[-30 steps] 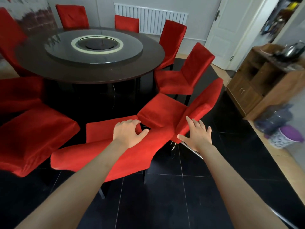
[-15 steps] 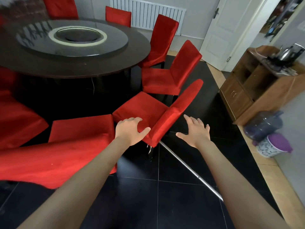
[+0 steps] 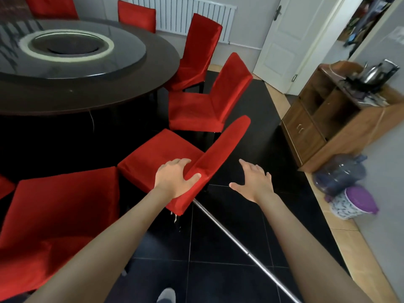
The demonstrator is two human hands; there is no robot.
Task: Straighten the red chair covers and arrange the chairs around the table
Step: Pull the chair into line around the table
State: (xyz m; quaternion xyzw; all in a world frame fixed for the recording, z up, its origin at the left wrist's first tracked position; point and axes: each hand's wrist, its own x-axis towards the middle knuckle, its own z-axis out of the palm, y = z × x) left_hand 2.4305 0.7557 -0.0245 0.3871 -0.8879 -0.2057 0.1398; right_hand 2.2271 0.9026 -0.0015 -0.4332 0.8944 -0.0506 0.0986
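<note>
Several red-covered chairs ring a dark round table (image 3: 122,88) with a glass turntable. The nearest middle chair (image 3: 166,154) faces the table, its backrest leaning toward me. My left hand (image 3: 175,178) grips the near corner of that backrest, thumb on the outer face and fingers on the seat side. My right hand (image 3: 253,182) hovers open just right of the backrest, apart from it, over the black floor. Another covered chair (image 3: 61,204) stands close on the left, and one (image 3: 209,101) sits beyond on the right.
A metal pole (image 3: 244,250) lies diagonally on the black tile floor under my right arm. A wooden cabinet (image 3: 328,119) with a kettle stands at the right, with a water jug (image 3: 341,173) and a purple-lidded bin (image 3: 354,202) beside it. A white door and radiator are behind.
The view has swung right and closer to the middle chair. My left hand left the nearer chair's back and closed on the middle chair's backrest. My right hand stayed open beside it.
</note>
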